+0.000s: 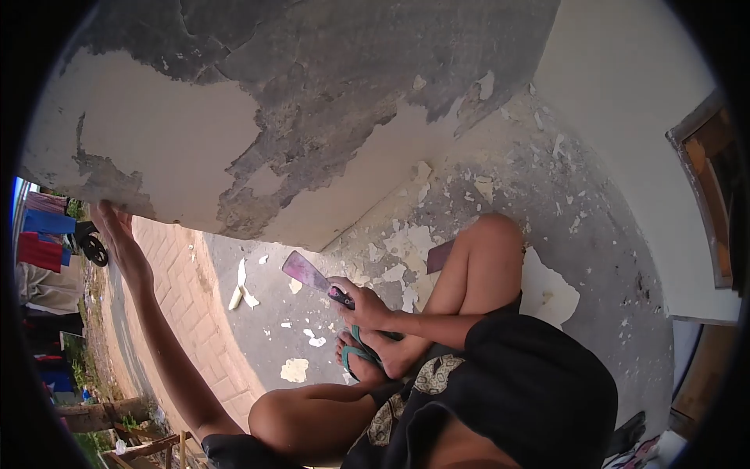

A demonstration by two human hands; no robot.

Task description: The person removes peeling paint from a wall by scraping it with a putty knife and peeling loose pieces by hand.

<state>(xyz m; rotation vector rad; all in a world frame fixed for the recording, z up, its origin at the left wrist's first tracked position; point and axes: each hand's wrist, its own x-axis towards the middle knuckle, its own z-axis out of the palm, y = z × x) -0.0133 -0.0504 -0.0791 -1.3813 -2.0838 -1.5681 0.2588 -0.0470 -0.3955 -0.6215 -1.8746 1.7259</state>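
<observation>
My right hand [366, 306] is closed around the dark handle of a putty knife [307, 271]. The purple-stained blade points up and left, toward the bottom of the wall [172, 125]. Pale paint covers part of this wall, and grey plaster shows where it has peeled off. My left arm is stretched out to the left, and my left hand [117, 230] rests against the wall's outer edge with its fingers extended. The fingertips are partly hard to make out there. Peeled paint flakes [406, 246] lie on the floor below the wall.
My bent knees and green flip-flops [359, 353] are under my arms. A flat brownish piece [439, 256] lies beside my knee. A white wall [625, 117] with a wooden frame [707, 187] stands at right. Brick paving [187, 289] and hanging clothes [47, 234] are at left.
</observation>
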